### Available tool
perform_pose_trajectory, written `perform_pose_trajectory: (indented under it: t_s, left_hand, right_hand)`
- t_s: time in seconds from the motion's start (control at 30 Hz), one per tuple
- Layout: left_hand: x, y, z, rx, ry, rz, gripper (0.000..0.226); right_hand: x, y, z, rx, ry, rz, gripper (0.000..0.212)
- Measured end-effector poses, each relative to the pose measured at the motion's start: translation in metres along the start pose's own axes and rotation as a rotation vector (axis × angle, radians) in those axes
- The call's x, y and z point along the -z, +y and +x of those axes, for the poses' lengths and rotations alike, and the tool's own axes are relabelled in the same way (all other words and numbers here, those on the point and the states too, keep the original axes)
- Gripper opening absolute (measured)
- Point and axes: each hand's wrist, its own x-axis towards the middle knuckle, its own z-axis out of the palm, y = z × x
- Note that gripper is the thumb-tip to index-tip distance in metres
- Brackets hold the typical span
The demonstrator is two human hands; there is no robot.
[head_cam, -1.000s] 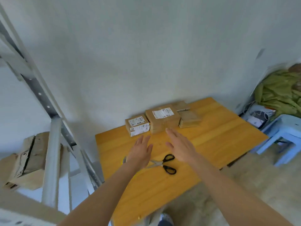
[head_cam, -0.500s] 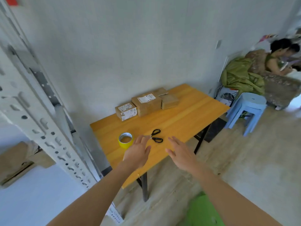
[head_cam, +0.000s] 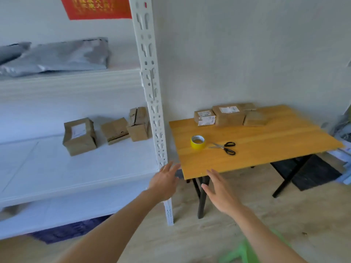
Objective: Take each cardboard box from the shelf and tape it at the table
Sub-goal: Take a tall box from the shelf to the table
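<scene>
Three boxes [head_cam: 79, 136] left of post [head_cam: 150, 82], on shelf [head_cam: 47, 168], untouched. Your left hand [head_cam: 165, 182] low in front of post, fingers straight, slightly spread, holding nothing. Your right hand [head_cam: 220, 192] just right of post, fingers spread likewise. Farther right of post: table [head_cam: 275, 149] with tape [head_cam: 198, 142], scissors [head_cam: 226, 148], table boxes [head_cam: 228, 114].

White metal shelf [head_cam: 76, 168]: middle board carries three cardboard items, a labelled box [head_cam: 79, 136], a low box [head_cam: 115, 130] and a torn box [head_cam: 139, 124] beside the upright post; upper board carries grey plastic mailers [head_cam: 57, 57]; wooden table [head_cam: 275, 147] carries a row of boxes [head_cam: 228, 115] at the wall edge, a yellow tape roll [head_cam: 198, 142], and scissors [head_cam: 225, 148] just beside it.
</scene>
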Motion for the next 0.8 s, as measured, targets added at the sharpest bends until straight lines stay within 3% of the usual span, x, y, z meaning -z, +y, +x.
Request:
perform_pose_trajectory:
  t_s: [0.37, 0.8]
  left_hand:
    - [0.052, -0.132, -0.131, 0.274, 0.154, -0.006, 0.052]
    - [0.122, -0.354, -0.166, 0.373, 0.213, -0.007, 0.054]
  right_hand:
    - [-0.073, -0.145, -0.008, 0.289, -0.091, -0.029, 0.063]
    - [-0.174, -0.321, 0.062, 0.255, -0.106, 0.032, 0.061]
